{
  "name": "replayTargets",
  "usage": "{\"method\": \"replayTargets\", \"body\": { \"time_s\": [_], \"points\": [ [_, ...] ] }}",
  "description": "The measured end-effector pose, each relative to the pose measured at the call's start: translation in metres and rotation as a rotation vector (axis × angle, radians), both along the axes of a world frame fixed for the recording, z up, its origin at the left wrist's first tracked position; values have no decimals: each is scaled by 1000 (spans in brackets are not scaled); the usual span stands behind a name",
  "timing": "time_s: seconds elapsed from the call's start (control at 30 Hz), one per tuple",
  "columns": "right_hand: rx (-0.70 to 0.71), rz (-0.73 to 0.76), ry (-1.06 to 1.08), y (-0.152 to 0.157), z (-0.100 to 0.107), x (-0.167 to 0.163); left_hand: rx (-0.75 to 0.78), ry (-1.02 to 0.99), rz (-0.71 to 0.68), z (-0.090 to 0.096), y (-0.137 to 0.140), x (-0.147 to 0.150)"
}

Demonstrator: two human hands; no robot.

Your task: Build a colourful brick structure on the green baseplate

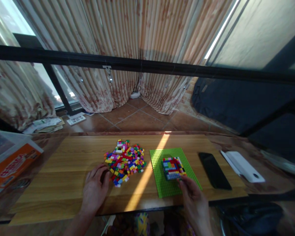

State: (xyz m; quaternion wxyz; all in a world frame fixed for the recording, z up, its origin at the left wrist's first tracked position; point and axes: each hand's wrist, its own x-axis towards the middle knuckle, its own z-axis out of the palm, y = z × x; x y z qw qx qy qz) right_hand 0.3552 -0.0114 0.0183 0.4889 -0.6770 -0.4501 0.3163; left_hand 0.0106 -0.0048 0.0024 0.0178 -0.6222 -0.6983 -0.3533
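My left hand [95, 186] rests on the table at the left edge of a pile of loose toy bricks [125, 160] in many colours. Its fingers curve loosely, with a gap between thumb and forefinger, and I see nothing held there. A green studded baseplate [156, 177] lies to the right of the pile. On it stands a low block built of multicoloured bricks [173, 168]. At the near right corner of this block, my right hand [194, 195] pinches a small brick [179, 179], mostly hidden by the fingertips.
A black phone [214, 170] lies on the wooden table [71, 164], right of the baseplate. Beyond the table's right end is a white flat object [243, 166]. A clear plastic box with an orange label [14, 164] stands at the left. A dark rail [127, 64] crosses before the curtains.
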Motion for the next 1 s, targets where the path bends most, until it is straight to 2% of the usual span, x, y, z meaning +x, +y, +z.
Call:
{"method": "replayTargets", "body": {
  "time_s": [0.2,0.3,0.43,0.7,0.83,1.0],
  "points": [
    [-46,-121,-125,1,4,23,3,37,-12,-2,0,-2],
    [10,-150,-182,2,3,31,9,44,-21,-3,0,-2],
    [173,-89,-150,9,-3,30,16,55,-21,-3,0,-2],
    [204,-10,-257,22,-16,28,5,63,-29,-6,0,-5],
    [200,-20,-195,24,-14,28,9,68,-35,-6,0,-5],
    [123,-58,36,27,-11,27,14,66,-25,-5,0,-4]
  ]
}}
